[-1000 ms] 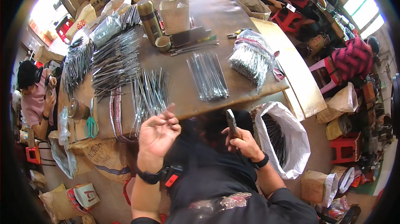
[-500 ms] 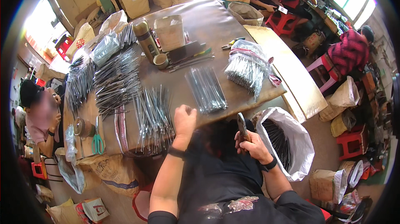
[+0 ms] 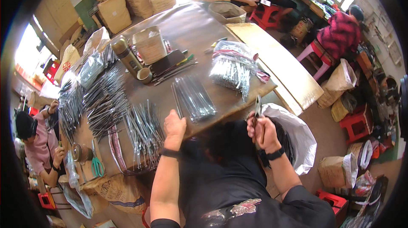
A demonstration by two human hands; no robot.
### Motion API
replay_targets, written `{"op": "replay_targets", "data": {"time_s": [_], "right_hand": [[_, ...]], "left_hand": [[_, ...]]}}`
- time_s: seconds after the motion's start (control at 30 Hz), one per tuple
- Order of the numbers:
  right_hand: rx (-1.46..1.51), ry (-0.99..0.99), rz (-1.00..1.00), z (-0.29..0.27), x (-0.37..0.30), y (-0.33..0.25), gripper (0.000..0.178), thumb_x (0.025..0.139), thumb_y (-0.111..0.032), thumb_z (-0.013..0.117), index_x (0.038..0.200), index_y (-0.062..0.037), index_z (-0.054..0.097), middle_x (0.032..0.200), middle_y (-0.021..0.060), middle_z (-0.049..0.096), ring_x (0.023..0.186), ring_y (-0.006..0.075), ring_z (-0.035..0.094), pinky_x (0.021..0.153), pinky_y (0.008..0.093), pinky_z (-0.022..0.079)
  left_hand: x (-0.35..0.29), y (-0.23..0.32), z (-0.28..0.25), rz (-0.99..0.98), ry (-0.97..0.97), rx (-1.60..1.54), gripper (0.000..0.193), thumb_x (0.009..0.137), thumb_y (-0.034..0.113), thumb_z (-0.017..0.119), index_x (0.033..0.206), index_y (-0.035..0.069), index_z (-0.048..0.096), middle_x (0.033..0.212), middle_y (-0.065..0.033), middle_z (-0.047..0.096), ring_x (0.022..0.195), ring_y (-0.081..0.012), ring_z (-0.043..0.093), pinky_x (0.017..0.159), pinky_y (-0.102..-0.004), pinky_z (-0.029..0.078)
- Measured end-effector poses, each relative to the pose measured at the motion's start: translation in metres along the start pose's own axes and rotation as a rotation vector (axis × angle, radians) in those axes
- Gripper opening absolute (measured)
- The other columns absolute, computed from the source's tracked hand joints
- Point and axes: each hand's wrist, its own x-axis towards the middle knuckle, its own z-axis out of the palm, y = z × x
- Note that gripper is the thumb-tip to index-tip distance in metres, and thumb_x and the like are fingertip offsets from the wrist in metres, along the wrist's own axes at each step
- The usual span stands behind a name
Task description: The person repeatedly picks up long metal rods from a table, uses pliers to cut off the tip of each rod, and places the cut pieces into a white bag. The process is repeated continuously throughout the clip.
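Note:
At the table's near edge, my left hand (image 3: 174, 124) is closed at the lower end of a thin metal rod (image 3: 177, 100). This rod stands slightly apart from a flat row of shiny thin rods (image 3: 195, 98) just to its right. My right hand (image 3: 264, 134), off the table's edge, grips a pair of pliers (image 3: 257, 108) with the jaws pointing up. Beneath that hand is a white woven sack (image 3: 304, 153) holding dark thin rods. A loose bunch of metal rods (image 3: 142, 130) lies left of my left hand.
More rod piles (image 3: 104, 100) cover the table's left side. Farther back stand a thermos (image 3: 126, 56), a cup (image 3: 145, 75) and a cardboard box (image 3: 149, 45). A plastic-wrapped rod bundle (image 3: 231, 68) lies at right. Teal scissors (image 3: 97, 167) are at the left edge. Other people sit around.
The view has shifted, so the table sits farther left. My right hand has lifted the pliers and turned them more upright. My left hand has reached the leftmost rod of the row.

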Motion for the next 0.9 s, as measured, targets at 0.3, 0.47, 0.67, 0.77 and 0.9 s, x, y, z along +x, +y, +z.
{"op": "replay_targets", "data": {"time_s": [0.3,0.47,0.67,0.77,0.9], "right_hand": [[-0.588,0.397,-0.304,-0.017,0.070,-0.040,0.016,0.074,-0.004,0.064,0.088,-0.0032,0.056,0.069,0.0036,0.057,0.056,0.0141,0.057,0.051,0.0272,0.048],[-0.830,0.482,-0.391,-0.020,0.115,-0.050,0.019,0.075,-0.004,0.068,0.085,-0.0024,0.052,0.064,0.0041,0.054,0.048,0.0139,0.053,0.045,0.0277,0.044],[-0.798,0.492,-0.355,-0.022,0.141,-0.055,0.025,0.075,0.000,0.069,0.090,-0.0025,0.049,0.065,0.0040,0.055,0.049,0.0129,0.053,0.044,0.0259,0.044],[-0.760,0.515,-0.380,-0.023,0.125,-0.059,0.025,0.076,0.001,0.069,0.094,-0.0009,0.051,0.067,0.0055,0.057,0.049,0.0136,0.054,0.045,0.0267,0.046],[-0.498,0.379,-0.118,-0.029,0.081,-0.066,0.017,0.083,0.000,0.064,0.098,0.0006,0.055,0.072,0.0071,0.058,0.058,0.0169,0.059,0.052,0.0307,0.051]], "left_hand": [[-0.011,-0.009,-0.007,-0.012,0.078,0.014,0.031,0.077,0.020,0.069,0.098,0.000,0.059,0.095,-0.0226,0.066,0.092,-0.0401,0.063,0.082,-0.0463,0.050],[-0.018,-0.005,-0.008,-0.009,0.067,-0.035,0.034,0.078,0.022,0.072,0.100,0.000,0.058,0.095,-0.0238,0.066,0.092,-0.0413,0.063,0.082,-0.0468,0.050],[-0.010,-0.012,-0.007,-0.074,0.062,-0.206,0.032,0.072,0.016,0.072,0.098,0.002,0.061,0.090,-0.0192,0.068,0.090,-0.0358,0.065,0.081,-0.0428,0.051],[-0.012,-0.018,-0.010,-0.084,0.103,-0.218,0.029,0.071,0.015,0.072,0.095,0.003,0.062,0.086,-0.0178,0.069,0.087,-0.0343,0.066,0.080,-0.0418,0.051],[-0.022,-0.020,-0.016,-0.086,0.124,-0.084,0.028,0.071,0.015,0.070,0.096,0.003,0.062,0.088,-0.0194,0.068,0.087,-0.0373,0.066,0.080,-0.0443,0.051]]}}
